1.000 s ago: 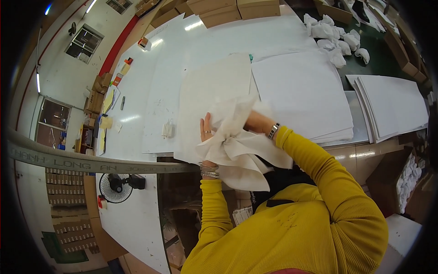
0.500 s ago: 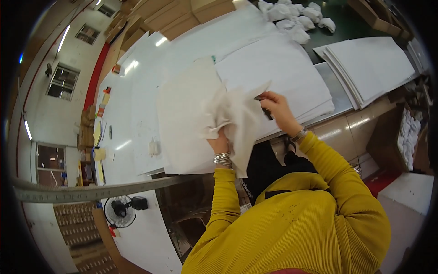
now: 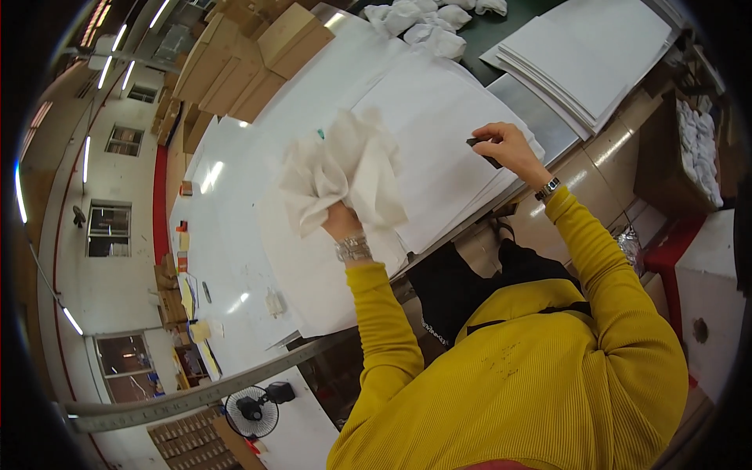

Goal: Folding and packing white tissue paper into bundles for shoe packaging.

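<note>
The fingers of the right hand (image 3: 505, 147) are pinched together on a small, dark, slim hand tool (image 3: 492, 161), thumb against fingertips; most of it is covered, so its exact kind cannot be told. It is held well apart from the other hand, perhaps so that it does not snag the loose material. The fingers of the left hand (image 3: 342, 223) vanish into the folds of a limp, cream-coloured thin sheet (image 3: 368, 176), paper or cloth, so I cannot tell whether they are closed. That sheet is bunched over and around the hand above the worktop, its loose edges flaring out on both sides, apparently because it is supported only near its middle; its upper part is blurred.

Just beneath and to the right lies a broad pile of flat white sheets (image 3: 450, 113), likely laid square to the near edge for easy reach. All this rests on a glossy white tabletop (image 3: 243, 266). Farther out, crumpled white wrapped bundles (image 3: 423, 19) sit grouped at the far side, brown cardboard boxes (image 3: 251, 66) stand stacked at the far left, probably to leave the middle free, and a thick stack of white boards or sheets (image 3: 591, 51) lies beyond the pile at the right
</note>
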`<state>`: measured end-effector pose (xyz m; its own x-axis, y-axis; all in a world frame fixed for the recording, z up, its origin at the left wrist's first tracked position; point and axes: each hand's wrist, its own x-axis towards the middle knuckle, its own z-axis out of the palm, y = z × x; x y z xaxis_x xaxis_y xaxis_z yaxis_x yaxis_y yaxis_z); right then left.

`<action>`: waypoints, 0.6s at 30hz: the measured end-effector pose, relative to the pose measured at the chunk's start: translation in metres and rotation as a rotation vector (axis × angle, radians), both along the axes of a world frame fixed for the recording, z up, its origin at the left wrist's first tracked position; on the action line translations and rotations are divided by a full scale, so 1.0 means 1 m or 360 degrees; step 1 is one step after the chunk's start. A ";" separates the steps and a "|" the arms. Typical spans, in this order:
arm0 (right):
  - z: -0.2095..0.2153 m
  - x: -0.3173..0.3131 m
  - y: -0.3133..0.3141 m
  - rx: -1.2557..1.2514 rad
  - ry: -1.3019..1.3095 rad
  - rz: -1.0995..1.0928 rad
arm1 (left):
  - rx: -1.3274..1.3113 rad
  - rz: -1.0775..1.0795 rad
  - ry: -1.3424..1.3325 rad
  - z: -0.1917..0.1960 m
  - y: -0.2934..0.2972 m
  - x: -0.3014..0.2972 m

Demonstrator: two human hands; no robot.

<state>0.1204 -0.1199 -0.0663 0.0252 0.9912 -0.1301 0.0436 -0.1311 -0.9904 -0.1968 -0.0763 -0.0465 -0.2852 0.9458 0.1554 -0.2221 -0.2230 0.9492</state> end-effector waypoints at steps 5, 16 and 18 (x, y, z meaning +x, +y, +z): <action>-0.047 -0.012 -0.009 0.0720 -0.1075 -0.0148 | 0.0285 0.0222 0.0583 -0.039 0.057 0.049; -0.045 -0.018 -0.033 0.0807 -0.1607 -0.0003 | 0.0080 -0.0290 0.2146 -0.059 0.014 0.100; -0.045 -0.020 -0.030 0.0930 -0.1563 0.0033 | -0.0091 0.0156 0.1917 -0.052 0.022 0.110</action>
